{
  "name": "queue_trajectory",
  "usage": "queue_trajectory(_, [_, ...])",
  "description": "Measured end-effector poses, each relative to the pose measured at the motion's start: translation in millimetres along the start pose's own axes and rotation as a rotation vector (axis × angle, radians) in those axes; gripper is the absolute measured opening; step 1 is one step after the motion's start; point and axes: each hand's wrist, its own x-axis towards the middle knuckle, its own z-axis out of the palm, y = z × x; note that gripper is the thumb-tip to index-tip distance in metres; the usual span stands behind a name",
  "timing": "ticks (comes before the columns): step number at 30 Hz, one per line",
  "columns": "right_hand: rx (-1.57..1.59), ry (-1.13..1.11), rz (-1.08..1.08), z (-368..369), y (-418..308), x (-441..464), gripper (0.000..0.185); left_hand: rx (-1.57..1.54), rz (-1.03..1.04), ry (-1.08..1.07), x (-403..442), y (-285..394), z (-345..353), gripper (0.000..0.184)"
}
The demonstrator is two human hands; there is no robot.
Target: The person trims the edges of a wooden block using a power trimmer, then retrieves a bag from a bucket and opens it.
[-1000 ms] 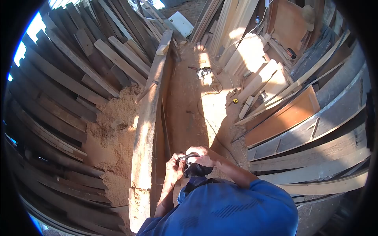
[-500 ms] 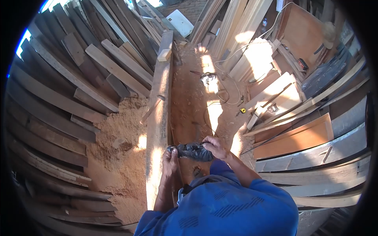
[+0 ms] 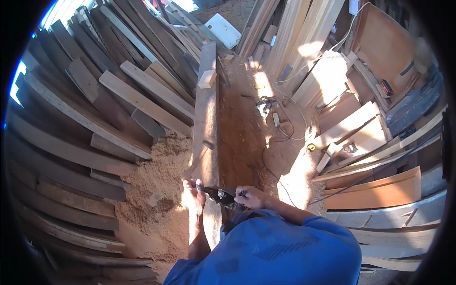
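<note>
A crumpled black bag-like bundle (image 3: 219, 195) stretches between my two hands, in front of my blue shirt. My left hand (image 3: 194, 191) pinches its left end, over the edge of the long wooden beam (image 3: 207, 109). The right end is gripped by my right hand (image 3: 251, 196), fingers closed round it. Just beyond my left hand, a hammer (image 3: 207, 144) lies on the beam. Farther up the beam sits a small wood block (image 3: 207, 79).
Stacked boards (image 3: 80, 109) fan out at the left beside a sawdust heap (image 3: 156, 194). A corded power tool (image 3: 265, 105) and a yellow tape measure (image 3: 311, 147) lie on the floor ahead. Planks and an orange-brown panel (image 3: 375, 190) are at the right.
The black bundle, first bunched between my hands, was stretched out level and now slopes, with my left hand higher and farther left. The view has shifted, so the surroundings appear farther right.
</note>
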Motion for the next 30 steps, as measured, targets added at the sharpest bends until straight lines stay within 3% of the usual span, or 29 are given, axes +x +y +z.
queue_trajectory(2, [-0.062, -0.042, -0.026, -15.7, -10.9, 42.9, 0.016, 0.265, -0.159, 0.042, 34.0, 9.0, -14.9, 0.049])
queue_trajectory(3, [-0.071, -0.081, -0.011, -12.2, -13.8, 49.1, 0.016, 0.28, -0.231, 0.059, 46.4, 6.0, -18.2, 0.045])
queue_trajectory(6, [-0.171, -0.059, 0.013, -8.4, -9.6, 91.2, 0.017, 0.071, -0.389, -0.03, 78.1, 28.4, -23.7, 0.034])
queue_trajectory(9, [-0.166, 0.012, 0.008, -0.4, -9.9, 125.8, 0.018, -0.388, -0.141, -0.113, 120.0, 11.7, -14.9, 0.031])
queue_trajectory(13, [-0.044, 0.045, 0.07, 16.3, -6.0, 137.5, 0.016, -0.564, -0.171, -0.197, 150.2, -6.8, -5.0, 0.036])
queue_trajectory(17, [0.067, 0.053, 0.19, 36.6, -1.5, 145.7, 0.015, -0.683, -0.368, -0.305, 159.4, -7.4, -0.7, 0.032])
queue_trajectory(18, [-0.026, 0.103, 0.135, 50.2, 14.3, 151.5, 0.015, -0.682, -0.383, -0.324, 162.7, -16.8, -1.9, 0.032])
queue_trajectory(21, [0.161, 0.112, 0.228, 71.4, 29.1, 157.9, 0.016, -0.621, -0.414, -0.438, 170.1, -40.8, -6.0, 0.028])
queue_trajectory(26, [0.033, 0.284, 0.264, 100.5, 43.2, 151.9, 0.019, -0.63, -0.552, -0.583, 169.4, -74.3, -5.4, 0.037])
queue_trajectory(30, [-0.132, 0.43, 0.241, 106.9, 60.3, 144.8, 0.019, -0.896, -0.429, -0.723, 172.1, -111.4, -5.8, 0.043])
